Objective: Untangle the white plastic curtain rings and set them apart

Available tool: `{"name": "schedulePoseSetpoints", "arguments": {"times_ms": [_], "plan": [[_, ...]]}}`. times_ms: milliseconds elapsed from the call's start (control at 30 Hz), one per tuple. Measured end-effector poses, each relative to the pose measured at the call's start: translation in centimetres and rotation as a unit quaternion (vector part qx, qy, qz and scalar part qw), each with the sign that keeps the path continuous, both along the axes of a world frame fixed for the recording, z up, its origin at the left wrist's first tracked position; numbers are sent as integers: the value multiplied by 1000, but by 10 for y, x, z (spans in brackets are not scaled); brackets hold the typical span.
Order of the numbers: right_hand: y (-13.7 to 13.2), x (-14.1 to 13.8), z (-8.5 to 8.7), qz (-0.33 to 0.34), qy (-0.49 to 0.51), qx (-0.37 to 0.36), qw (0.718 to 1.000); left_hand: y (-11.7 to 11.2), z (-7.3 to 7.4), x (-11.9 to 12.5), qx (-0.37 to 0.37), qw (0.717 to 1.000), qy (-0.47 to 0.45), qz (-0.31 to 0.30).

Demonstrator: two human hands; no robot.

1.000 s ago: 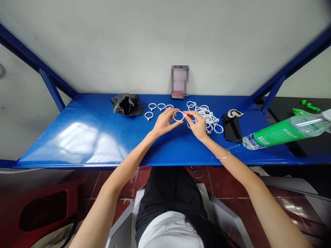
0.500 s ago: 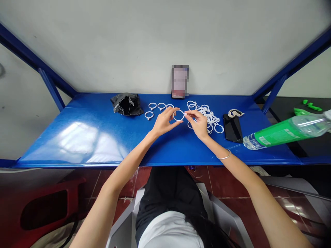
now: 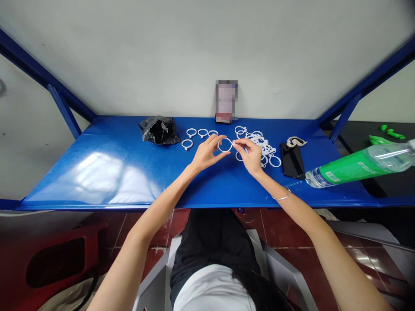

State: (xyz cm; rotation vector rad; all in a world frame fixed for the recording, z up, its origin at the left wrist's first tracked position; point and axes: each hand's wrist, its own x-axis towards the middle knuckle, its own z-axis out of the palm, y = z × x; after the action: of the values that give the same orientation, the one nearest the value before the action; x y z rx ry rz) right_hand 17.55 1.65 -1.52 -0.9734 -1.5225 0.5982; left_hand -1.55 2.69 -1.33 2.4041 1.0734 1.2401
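A thin white curtain ring (image 3: 224,151) with a small eyelet is held above the blue table between my two hands. My left hand (image 3: 206,153) grips its left side, with the thumb below and the fingers above. At the eyelet on the right side, my right hand (image 3: 251,157) pinches with thumb and fingertips. A tangled pile of similar white rings (image 3: 266,148) lies beside and behind my right hand. Past my left fingers, several separate rings (image 3: 191,136) lie flat, one of them (image 3: 186,148) nearer to me than the others.
A crumpled black plastic bag (image 3: 149,134) lies open at the back left. One phone (image 3: 223,119), its screen blurred, leans against the wall. To the right are a dark phone (image 3: 292,162), a whitish band (image 3: 296,141) and a green-labelled bottle (image 3: 353,167). The blue table (image 3: 129,172) ends before my lap.
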Motion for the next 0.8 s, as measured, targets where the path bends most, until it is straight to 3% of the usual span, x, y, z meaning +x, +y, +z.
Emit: {"name": "schedulePoseSetpoints", "arguments": {"times_ms": [800], "plan": [[0, 2, 0, -35, -17, 18, 999, -1, -1, 1, -9, 1000, 8, -1]]}}
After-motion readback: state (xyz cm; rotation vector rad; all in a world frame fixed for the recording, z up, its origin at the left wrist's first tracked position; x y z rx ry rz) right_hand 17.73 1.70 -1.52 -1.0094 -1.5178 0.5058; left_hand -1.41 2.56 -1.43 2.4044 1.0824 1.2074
